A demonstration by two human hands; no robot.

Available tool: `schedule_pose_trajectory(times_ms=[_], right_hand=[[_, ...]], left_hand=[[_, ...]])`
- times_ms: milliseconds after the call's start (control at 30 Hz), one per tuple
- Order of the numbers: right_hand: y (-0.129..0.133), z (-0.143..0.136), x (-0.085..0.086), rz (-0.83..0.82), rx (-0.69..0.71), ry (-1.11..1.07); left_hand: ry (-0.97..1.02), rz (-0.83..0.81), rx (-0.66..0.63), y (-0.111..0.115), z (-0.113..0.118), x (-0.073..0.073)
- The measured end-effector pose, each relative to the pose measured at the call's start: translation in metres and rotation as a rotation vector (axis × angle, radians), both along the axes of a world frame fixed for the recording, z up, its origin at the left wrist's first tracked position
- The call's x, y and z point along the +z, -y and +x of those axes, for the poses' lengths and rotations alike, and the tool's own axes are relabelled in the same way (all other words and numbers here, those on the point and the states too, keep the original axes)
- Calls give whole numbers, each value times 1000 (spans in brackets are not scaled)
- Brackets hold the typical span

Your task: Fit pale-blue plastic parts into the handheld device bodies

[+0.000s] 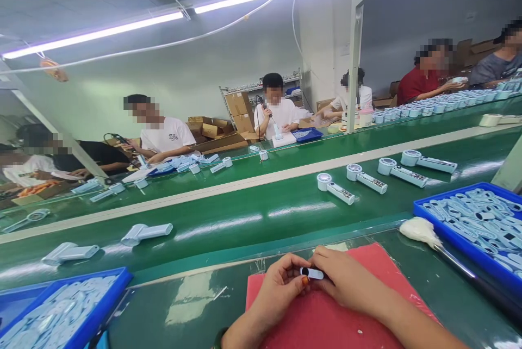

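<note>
A small light-blue oval plastic piece (314, 273) with a black patch at one end is held over a red mat (346, 316). My left hand (281, 286) pinches its black end between thumb and fingers. Around the other end close the fingers of my right hand (340, 278), whose fingertips are partly hidden behind the piece. Both hands are close together, just above the mat. To the right, a blue tray (420, 209) holds many similar oval pieces. Another blue tray (122, 278) at the lower left is filled with light-blue plastic parts.
Beyond the bench runs a green conveyor belt (244, 218) carrying several light-blue round-headed devices with handles (336, 191). A dark rod with a white wrapped end (422, 231) lies beside the right tray. Several people sit across the belt, one a person in a white shirt (167, 136).
</note>
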State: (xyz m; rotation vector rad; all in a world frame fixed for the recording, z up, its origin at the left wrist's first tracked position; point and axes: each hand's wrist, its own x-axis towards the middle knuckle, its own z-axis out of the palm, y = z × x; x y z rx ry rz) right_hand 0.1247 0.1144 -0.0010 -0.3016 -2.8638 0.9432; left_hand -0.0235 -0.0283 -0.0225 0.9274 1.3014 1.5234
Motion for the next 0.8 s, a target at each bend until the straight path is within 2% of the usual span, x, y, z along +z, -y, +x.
schedule_pose_trajectory(times_ms=[567,800], right_hand=[[-1,1,-6,10,7,-13],[-1,-1,-3,5,6,-6]], left_hand=[[-3,-6,-1,0,1,1],[-6,-4,-2,1,1,2]])
